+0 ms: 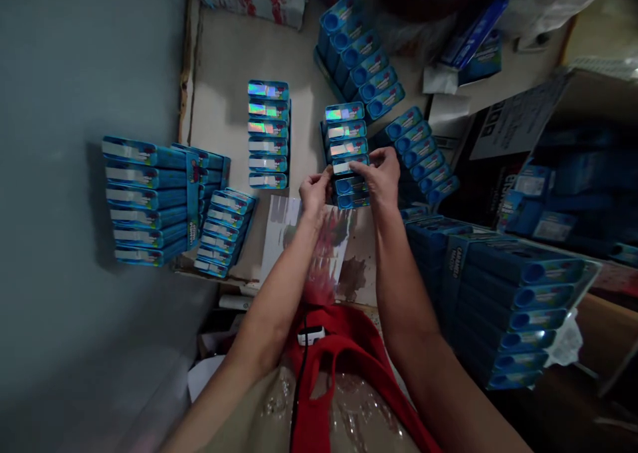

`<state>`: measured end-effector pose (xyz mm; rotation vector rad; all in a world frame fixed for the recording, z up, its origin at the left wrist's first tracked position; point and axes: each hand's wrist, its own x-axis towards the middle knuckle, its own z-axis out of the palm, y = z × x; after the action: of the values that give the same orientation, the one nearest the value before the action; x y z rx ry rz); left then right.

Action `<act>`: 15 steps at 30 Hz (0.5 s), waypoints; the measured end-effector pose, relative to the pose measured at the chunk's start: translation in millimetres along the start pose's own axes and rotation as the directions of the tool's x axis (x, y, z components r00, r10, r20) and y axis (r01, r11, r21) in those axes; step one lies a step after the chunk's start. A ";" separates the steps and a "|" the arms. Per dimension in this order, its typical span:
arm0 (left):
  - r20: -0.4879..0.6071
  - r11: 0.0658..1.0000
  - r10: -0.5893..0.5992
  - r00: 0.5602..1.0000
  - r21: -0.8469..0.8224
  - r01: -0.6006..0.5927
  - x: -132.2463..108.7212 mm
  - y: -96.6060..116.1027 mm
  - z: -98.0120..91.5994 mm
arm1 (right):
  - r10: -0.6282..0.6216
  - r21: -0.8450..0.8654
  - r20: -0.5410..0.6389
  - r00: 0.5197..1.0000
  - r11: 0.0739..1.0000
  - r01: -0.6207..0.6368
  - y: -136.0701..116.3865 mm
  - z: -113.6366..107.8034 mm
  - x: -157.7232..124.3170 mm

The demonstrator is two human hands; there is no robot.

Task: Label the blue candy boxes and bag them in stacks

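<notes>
1. The stack of six blue boxes (pixel 355 149) in hand stands on the counter (pixel 224 54), in the middle of the scene, small ends facing up toward the camera.
2. The left hand (pixel 314 192) is at the left side of this stack, its fingers drawn together close to the fourth box from the far end; whether they pinch anything, I cannot tell.
3. The right hand (pixel 383 181) reaches in from the right, a digit laid on the white strip (pixel 342 168) of that fourth box, the other fingers bent around; whether they pinch the box is hidden.
4. The three farther boxes in the stack carry shiny strips; the two nearer ones show round blue marks.
5. Just left stands a middle stack (pixel 268 146), its six box ends all bearing strips, the farther ones with a rainbow sheen.
6. Farther left, near the counter's left edge, are a large stack (pixel 132 197) and a smaller stack (pixel 222 230), also with strips.
7. To the right, a far stack (pixel 359 64) and a slanted stack (pixel 423 155) show round marks, as does the large banded bundle (pixel 508 293) at near right.
8. A glossy sheet (pixel 277 230) lies on the counter, partly under the left forearm.
</notes>
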<state>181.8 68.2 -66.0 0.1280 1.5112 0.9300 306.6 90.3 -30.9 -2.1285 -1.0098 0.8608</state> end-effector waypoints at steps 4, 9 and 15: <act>0.126 0.781 0.365 0.923 0.498 -0.377 -23.8 -9.4 -26.6 | 0.038 0.069 -0.101 0.994 0.997 -0.031 2.6 -7.8 -16.6; 0.637 0.014 0.281 0.718 0.745 -0.667 -33.2 6.7 -92.2 | -0.193 0.043 -0.195 0.962 0.978 0.205 34.0 -28.3 -95.6; 0.596 -0.252 0.110 0.796 0.791 -0.557 -13.3 21.6 -111.5 | -0.275 -0.128 0.132 0.952 0.948 0.292 91.5 -4.9 -170.1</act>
<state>77.3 22.9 -56.1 1.9636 1.5267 -0.2068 264.1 -97.4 -47.9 -2.0011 -1.4375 0.7909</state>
